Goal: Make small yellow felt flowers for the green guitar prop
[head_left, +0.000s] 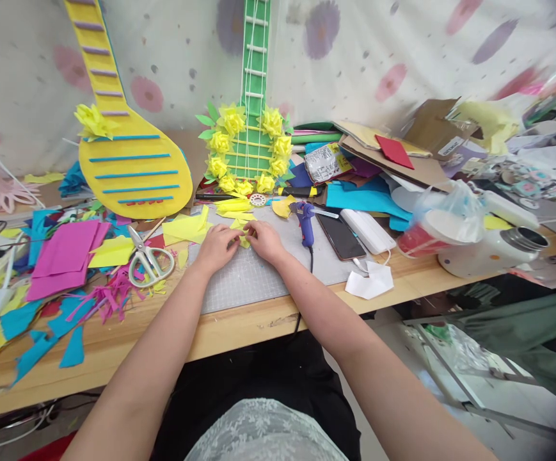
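Note:
Both hands meet over the grey cutting mat (pixel 239 282), with a small piece of yellow crepe paper (pixel 244 242) pinched between them. My left hand (pixel 219 246) and my right hand (pixel 264 240) are closed at the fingertips on this piece, which they partly hide. Just behind lie more yellow paper strips (pixel 233 206). A yellow sheet (pixel 187 226) is left of my left hand. To the right of my right hand rests a purple glue gun (pixel 305 223). Farther back stands a green paper guitar (pixel 254 137) ringed with yellow paper flowers.
A yellow paper instrument (pixel 134 163) leans at the back left. White-handled scissors (pixel 149 261) lie among paper scraps. Right of the mat are a phone (pixel 340 234), a white power bank (pixel 368 230), a bagged red cup (pixel 431 232) and a white bottle (pixel 491 251).

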